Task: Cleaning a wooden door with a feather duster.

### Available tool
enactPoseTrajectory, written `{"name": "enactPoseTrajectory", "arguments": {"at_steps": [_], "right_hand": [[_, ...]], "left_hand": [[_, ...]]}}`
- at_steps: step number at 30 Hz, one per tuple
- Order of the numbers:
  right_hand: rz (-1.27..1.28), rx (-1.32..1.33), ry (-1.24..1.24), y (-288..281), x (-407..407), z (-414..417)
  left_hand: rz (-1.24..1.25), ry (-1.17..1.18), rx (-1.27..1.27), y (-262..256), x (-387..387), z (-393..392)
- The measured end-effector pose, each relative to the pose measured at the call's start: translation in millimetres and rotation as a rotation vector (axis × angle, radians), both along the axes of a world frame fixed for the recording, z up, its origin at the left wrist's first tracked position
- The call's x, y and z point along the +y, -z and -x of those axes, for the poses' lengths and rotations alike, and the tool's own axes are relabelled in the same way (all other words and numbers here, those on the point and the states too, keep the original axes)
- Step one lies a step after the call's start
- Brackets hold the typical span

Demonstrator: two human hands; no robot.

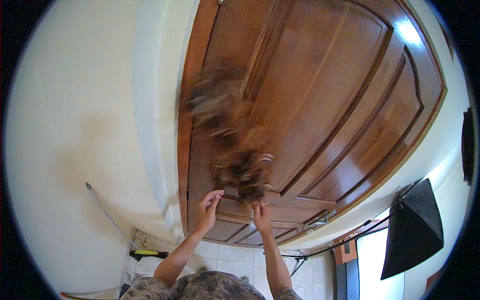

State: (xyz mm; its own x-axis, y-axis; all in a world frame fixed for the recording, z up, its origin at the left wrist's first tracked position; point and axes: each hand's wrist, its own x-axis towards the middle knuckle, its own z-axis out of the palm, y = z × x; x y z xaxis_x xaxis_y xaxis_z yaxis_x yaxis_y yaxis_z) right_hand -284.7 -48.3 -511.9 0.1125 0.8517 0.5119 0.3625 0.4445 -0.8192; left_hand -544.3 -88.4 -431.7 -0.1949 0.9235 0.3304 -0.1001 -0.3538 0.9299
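Note:
A long, dark-brown, bushy thing, apparently a feather duster [243, 165], slants up and to the left before a varnished wooden panel door [318, 93]. Motion blur hides its detail. Its lower end meets my right hand [262, 215], whose fingers are closed around it; the handle itself is not distinguishable. To the left of that end, my left hand [210, 208] is raised with its fingers apart and nothing seen in them. Whether the bushy thing touches the door cannot be told.
A metal door handle [322, 219] is at lower right. Beyond it, a black softbox lamp [414, 228] stands on a tripod [300, 258]. A broom [146, 254] leans on the pale wall [75, 93] at left. White tiles [236, 268] cover the floor.

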Motion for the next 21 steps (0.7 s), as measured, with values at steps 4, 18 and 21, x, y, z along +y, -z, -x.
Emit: {"name": "enactPoseTrajectory", "arguments": {"at_steps": [4,18,21], "right_hand": [[0.087,-0.017,0.028,29,-3,5],[0.006,0.044,0.002,-22,-21,32],[0.038,0.029,0.125,-26,-23,22]], "left_hand": [[-0.018,0.014,-0.026,0,-3,-1],[0.013,0.062,-0.051,5,-11,-5],[-0.007,0.098,-0.071,6,-5,-12]]}}
